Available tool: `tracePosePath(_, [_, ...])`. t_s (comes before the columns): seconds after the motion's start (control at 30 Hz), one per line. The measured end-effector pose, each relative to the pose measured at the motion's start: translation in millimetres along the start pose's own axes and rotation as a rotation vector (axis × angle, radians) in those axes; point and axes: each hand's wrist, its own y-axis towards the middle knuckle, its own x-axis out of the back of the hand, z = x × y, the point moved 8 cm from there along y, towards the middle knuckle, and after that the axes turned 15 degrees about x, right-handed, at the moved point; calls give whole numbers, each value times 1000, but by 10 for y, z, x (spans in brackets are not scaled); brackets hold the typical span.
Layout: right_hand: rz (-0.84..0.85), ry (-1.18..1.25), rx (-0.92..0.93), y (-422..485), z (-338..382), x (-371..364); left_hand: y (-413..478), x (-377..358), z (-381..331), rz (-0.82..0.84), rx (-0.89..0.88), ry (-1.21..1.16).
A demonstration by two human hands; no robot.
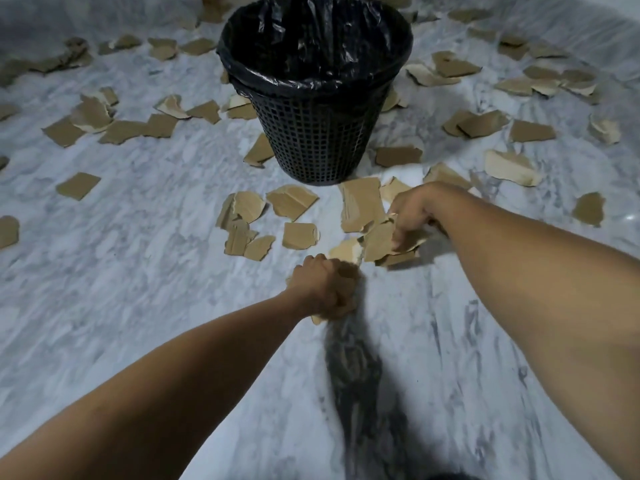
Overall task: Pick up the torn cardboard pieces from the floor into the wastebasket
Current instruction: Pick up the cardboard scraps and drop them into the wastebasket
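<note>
my right hand (412, 213) grips a bunch of torn cardboard pieces (379, 242) low over the marble floor (138, 271), and my left hand (325, 289) is curled round a smaller scrap (316, 319) — both near the black wastebasket (311, 140), which stands upright with loose pieces (291, 202) scattered all around it.

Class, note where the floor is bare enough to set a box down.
Bare: the floor between the left forearm and right forearm, and the left stretch below the lone piece. Crowded: cardboard pieces ring the wastebasket and spread to both sides.
</note>
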Motion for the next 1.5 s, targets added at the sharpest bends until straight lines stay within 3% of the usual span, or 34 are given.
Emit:
tracePosePath(0.1, [33, -48, 105, 272, 362, -189, -125, 120, 160, -29, 59, 66])
tracePosePath(0.2, [-49, -141, 246, 409, 711, -343, -231, 253, 523, -32, 189, 121])
tracePosePath(0.3, [-46, -257, 285, 433, 832, -429, -227, 400, 786, -50, 265, 114])
tracePosePath(0.57, [13, -316, 298, 716, 884, -465, 216, 705, 1061, -178, 158, 249])
tracePosePath(0.73, [-55, -359, 294, 618, 915, -504, 398, 776, 1327, -66, 214, 291])
tracePosePath(0.83, [-121, -256, 295, 617, 973, -508, 482, 746, 1392, 35, 255, 316])
tracePosePath(1.0, [-217, -47, 256, 695, 1169, -393, 536, 762, 1379, 8, 195, 295])
tracePosePath(1.23, [-164, -97, 168, 994, 1417, -403, 526, 738, 1459, -38, 213, 277])
tracePosePath(1.37, [-202, -121, 141, 1017, 1530, -342, 485, 760, 1408, -164, 186, 303])
tracePosePath(1.5, [-220, 23, 87, 1074, 1454, -329, 464, 808, 1420, -270, 155, 295])
